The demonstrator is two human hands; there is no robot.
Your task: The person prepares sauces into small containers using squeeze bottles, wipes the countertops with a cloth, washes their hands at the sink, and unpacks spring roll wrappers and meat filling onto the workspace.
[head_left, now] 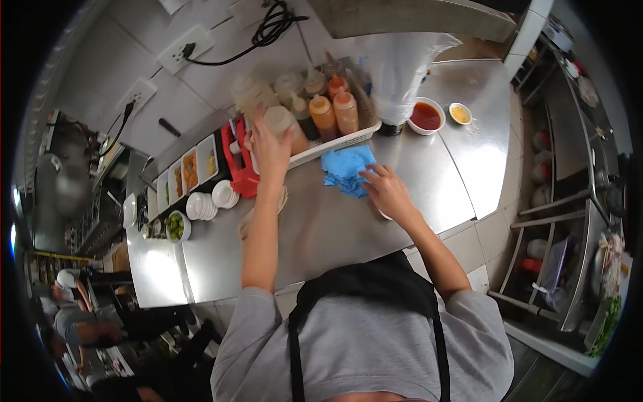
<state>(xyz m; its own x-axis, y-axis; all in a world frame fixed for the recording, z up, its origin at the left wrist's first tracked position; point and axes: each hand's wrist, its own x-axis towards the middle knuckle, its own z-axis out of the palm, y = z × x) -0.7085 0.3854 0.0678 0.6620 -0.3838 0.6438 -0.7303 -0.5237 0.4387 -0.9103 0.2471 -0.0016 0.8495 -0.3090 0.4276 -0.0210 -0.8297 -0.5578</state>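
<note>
My left hand (270,153) is at the left end of a white plastic basket (348,139), its fingers and thumb around a wide translucent bottle (278,119) with beige contents. Several squeeze bottles stand in the basket, among them one with orange sauce (323,115). On the steel counter in front of the basket lies a crumpled blue cloth (347,167). My right hand (388,193) pinches the cloth's right edge with bent fingers. A small pale round edge shows beneath that hand, and most of it is hidden.
Left of the basket are a red holder (238,161), stacked white cups (201,206), a row of topping trays (191,173) and a bowl of green pieces (177,227). Rightward stand a bowl of red sauce (426,116), a yellow sauce cup (460,113) and hanging plastic bags (402,77). Several people work at lower left.
</note>
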